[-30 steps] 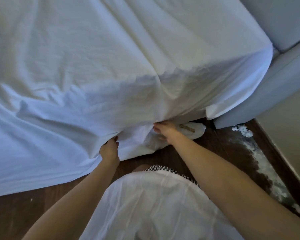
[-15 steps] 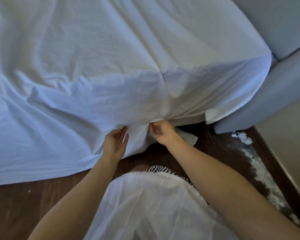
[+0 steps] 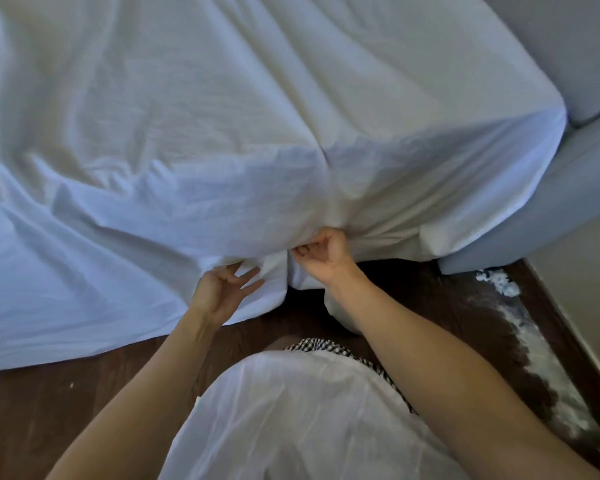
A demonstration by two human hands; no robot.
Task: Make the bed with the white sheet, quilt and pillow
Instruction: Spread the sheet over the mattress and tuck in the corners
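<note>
- White sheet [image 3: 222,109] spread over the bed, running from upper left to the corner at right, draped down the near side, hem pooled on the dark wood floor [image 3: 84,403] at left.
- Creases fanning out from a bunched point low on the near side, just left of the corner.
- Gathered there by the right hand [image 3: 321,252], fingers curled, pinching the bunched cloth at its lower edge.
- Left hand [image 3: 219,292] just beside, palm up, fingers loosely spread beneath the hanging fold, touching the cloth; holding nothing firmly, as far as can be told.
- Mattress and frame under the sheet hidden; far and left ends of the sheet cut off by the picture edge.
- Grey upholstered headboard [image 3: 551,188] beside the corner at right, partly out of view.
- White fluff or debris [image 3: 520,327] strewn along the floor by the wall; hard to make out.
- White top [image 3: 309,420] with a checked edge at bottom centre.
</note>
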